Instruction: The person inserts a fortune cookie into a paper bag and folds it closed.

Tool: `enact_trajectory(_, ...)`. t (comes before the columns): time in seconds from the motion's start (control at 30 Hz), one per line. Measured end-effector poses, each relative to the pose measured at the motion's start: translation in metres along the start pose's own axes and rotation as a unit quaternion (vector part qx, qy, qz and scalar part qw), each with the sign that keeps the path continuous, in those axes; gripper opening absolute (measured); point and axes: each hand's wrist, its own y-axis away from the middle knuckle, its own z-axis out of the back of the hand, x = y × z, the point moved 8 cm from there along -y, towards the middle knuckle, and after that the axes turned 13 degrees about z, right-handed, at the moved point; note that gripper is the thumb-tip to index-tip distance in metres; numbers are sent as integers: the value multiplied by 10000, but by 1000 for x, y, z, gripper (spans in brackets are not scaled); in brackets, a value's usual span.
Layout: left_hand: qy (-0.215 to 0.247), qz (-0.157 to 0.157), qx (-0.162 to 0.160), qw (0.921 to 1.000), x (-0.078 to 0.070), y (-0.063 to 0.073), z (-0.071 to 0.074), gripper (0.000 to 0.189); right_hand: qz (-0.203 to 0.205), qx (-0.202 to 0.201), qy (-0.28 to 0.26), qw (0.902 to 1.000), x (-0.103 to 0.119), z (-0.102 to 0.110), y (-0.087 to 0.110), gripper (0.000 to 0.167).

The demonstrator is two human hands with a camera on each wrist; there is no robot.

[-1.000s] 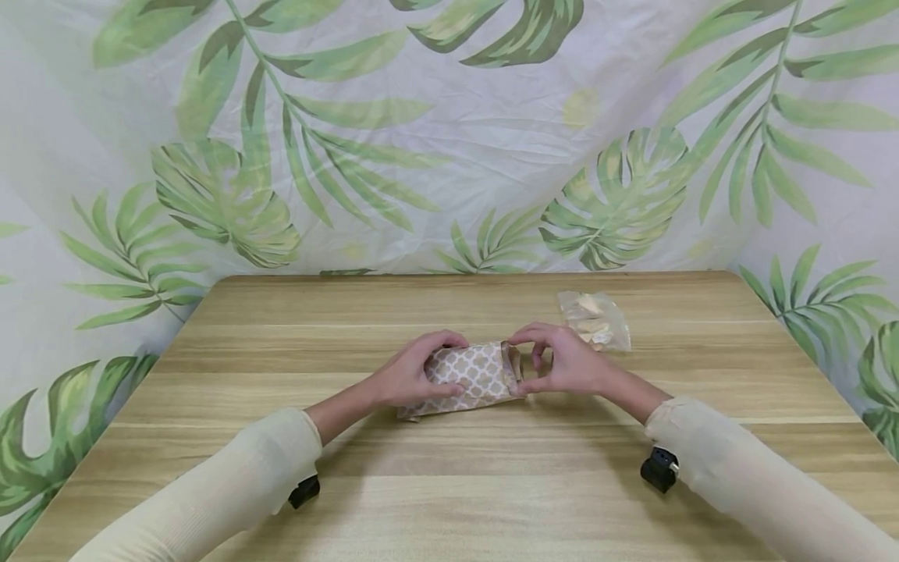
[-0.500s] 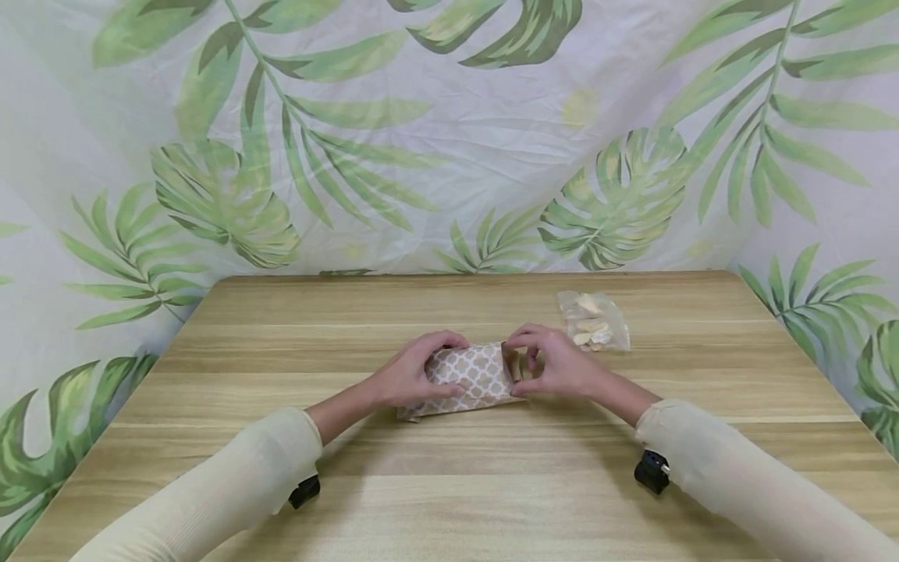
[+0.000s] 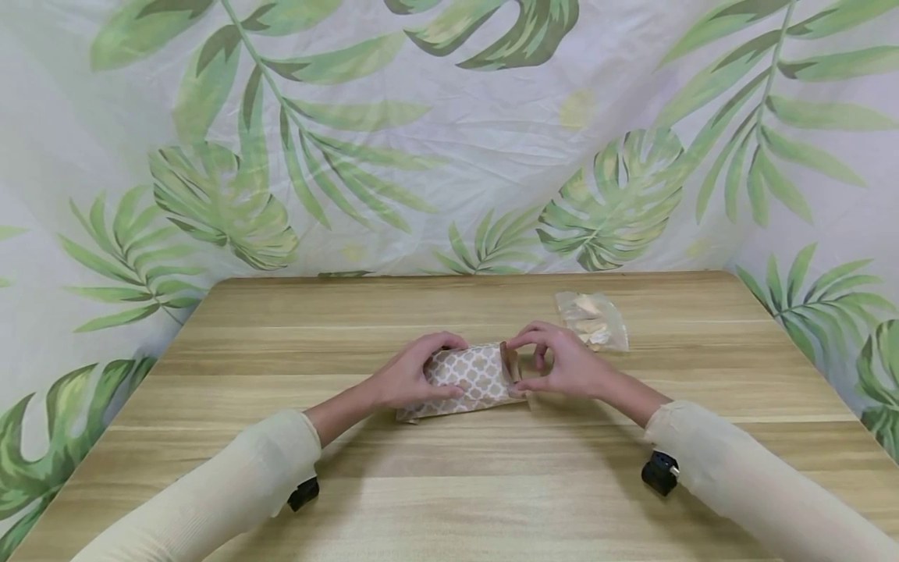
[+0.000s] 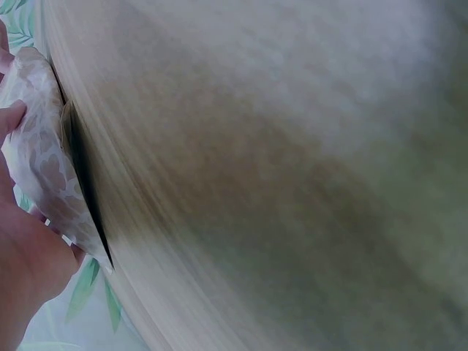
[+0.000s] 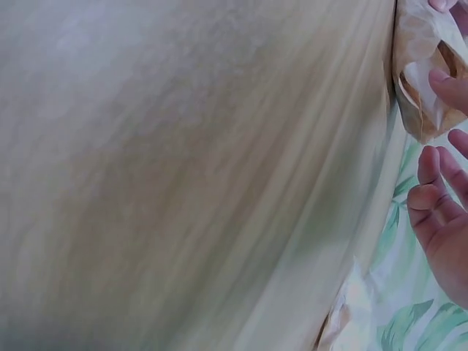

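Observation:
A tan paper bag (image 3: 474,373) with a white lattice print lies on its side on the wooden table, its mouth facing right. My left hand (image 3: 414,375) grips the bag's closed half, thumb along the near side and fingers over the far side. At the mouth, my right hand (image 3: 562,361) holds the rim, index finger at the far corner and thumb at the near corner. The right wrist view shows the right thumb against the mouth of the bag (image 5: 417,36), with its other fingers bent and apart from the paper. What lies inside is hidden.
A clear plastic bag (image 3: 609,320) with several pale, wood-coloured pieces lies behind my right hand. The wooden table (image 3: 449,499) ends at a leaf-printed cloth (image 3: 449,179) hanging behind it.
My right hand shifts slightly left, then back right, at the bag's mouth, and the paper rim there changes shape. The left hand and the plastic bag stay put.

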Motion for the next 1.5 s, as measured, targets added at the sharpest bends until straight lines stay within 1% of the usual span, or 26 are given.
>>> enact_trajectory(0.23, 19, -49, 6, 10000, 0, 1, 0, 64, -160, -131, 158, 9997, -6, 13, 10, 56)
enact_trajectory(0.43, 93, -29, 30, 9999, 0, 2, -1, 63, -435, -126, 297, 9985, -12, 25, 16, 55)
enact_trajectory(0.57, 116, -42, 28, 9999, -1, 2, -1, 63, -576, -213, 455, 9971, -17, 35, 19, 54)
enact_trajectory(0.67, 115, -19, 24, 9999, 0, 2, -1, 63, -757, -284, 588, 9950, -23, 42, 22, 54)
enact_trajectory(0.8, 124, -7, 30, 9999, 1, 1, -2, 63, -981, -311, 748, 9919, -31, 50, 27, 49)
enact_trajectory(0.93, 167, -25, 35, 9999, 2, 0, -2, 62, -1262, -238, 824, 9883, -37, 55, 32, 46)
enact_trajectory(1.07, 162, -18, 27, 9999, 2, 0, -2, 62, -1662, -217, 851, 9822, -43, 60, 37, 48)
enact_trajectory(1.13, 145, -34, 19, 9999, 1, 0, -1, 62, -1782, -229, 970, 9789, -45, 63, 39, 49)
enact_trajectory(1.3, 122, -45, 19, 9999, -1, 0, -1, 62, -1856, -310, 1395, 9722, -46, 74, 45, 49)
enact_trajectory(1.5, 108, -38, 35, 9999, -3, 0, -1, 63, -1980, -264, 1651, 9658, -49, 82, 51, 48)
